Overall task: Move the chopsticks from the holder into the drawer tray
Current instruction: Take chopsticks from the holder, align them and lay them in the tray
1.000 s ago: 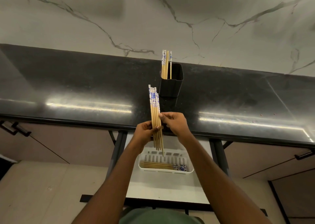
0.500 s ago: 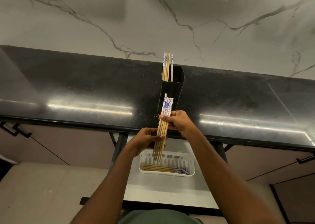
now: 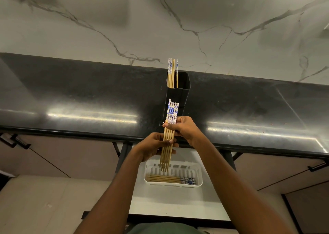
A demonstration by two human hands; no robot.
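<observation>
Chopsticks point(image 3: 169, 135) in a bunch, pinched by both hands, left hand point(image 3: 153, 148) low, right hand point(image 3: 183, 128) higher, over the white tray point(image 3: 199, 173), more sticks point(image 3: 172, 72) in the black holder point(image 3: 179, 93), some point(image 3: 170, 179) lying in the tray

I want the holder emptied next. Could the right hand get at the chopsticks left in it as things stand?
Probably not yet: the right hand and left hand both grip a bundle. The path to the holder looks clear.

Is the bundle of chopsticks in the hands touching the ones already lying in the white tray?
Apart. In the head view the held bundle ends with its tips above the flat chopsticks in the tray, with bare slotted tray floor showing between them.
</observation>
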